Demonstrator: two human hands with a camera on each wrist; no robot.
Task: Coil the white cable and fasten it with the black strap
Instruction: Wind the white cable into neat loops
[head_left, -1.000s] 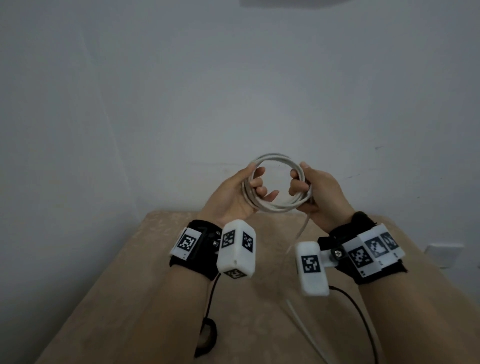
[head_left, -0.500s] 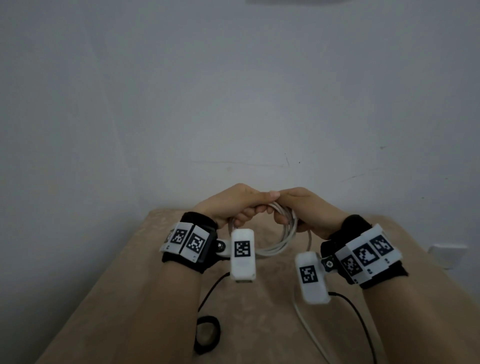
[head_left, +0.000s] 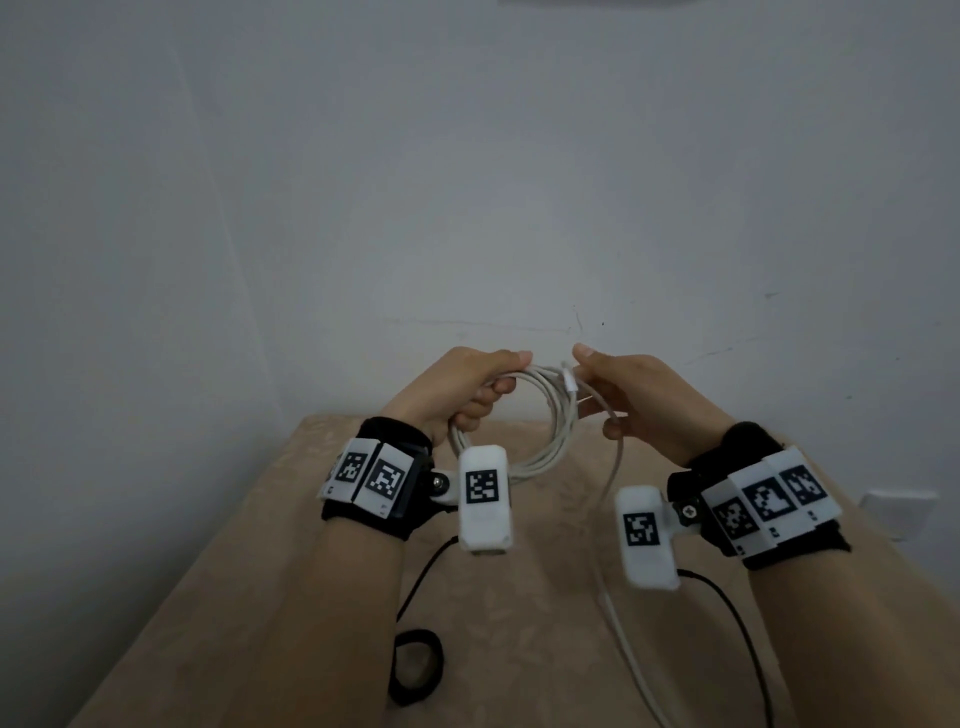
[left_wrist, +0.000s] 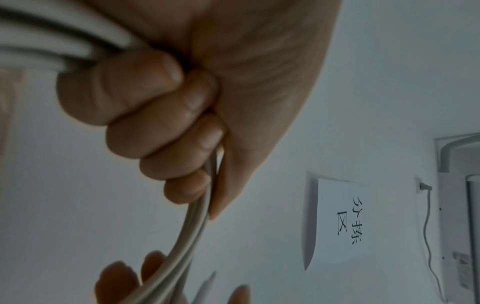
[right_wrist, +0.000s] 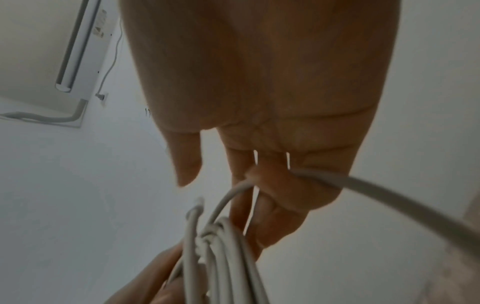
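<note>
The white cable (head_left: 553, 431) hangs as a coil of several loops between my hands, above the tan table (head_left: 545, 654). My left hand (head_left: 457, 389) grips the loops at the coil's upper left, all fingers (left_wrist: 145, 98) curled round the strands (left_wrist: 192, 232). My right hand (head_left: 639, 405) sits at the coil's upper right with the thumb out, and the loose strand (right_wrist: 389, 191) is caught between its fingers. That tail (head_left: 618, 623) drops to the table. A connector end (head_left: 570, 378) pokes up between the thumbs. The black strap (head_left: 415, 665) lies looped on the table below my left forearm.
Thin black leads (head_left: 737, 618) from the wrist cameras trail over the table. A plain wall stands right behind the table's far edge, with a wall socket (head_left: 898, 514) at the right. A paper sign (left_wrist: 340, 222) and an air conditioner (right_wrist: 67, 51) hang higher up.
From a raised, upright coil, the hands dropped and closed together, then rose and parted a little. The coil now hangs lower, and the right hand has shifted onto the loose strand.
</note>
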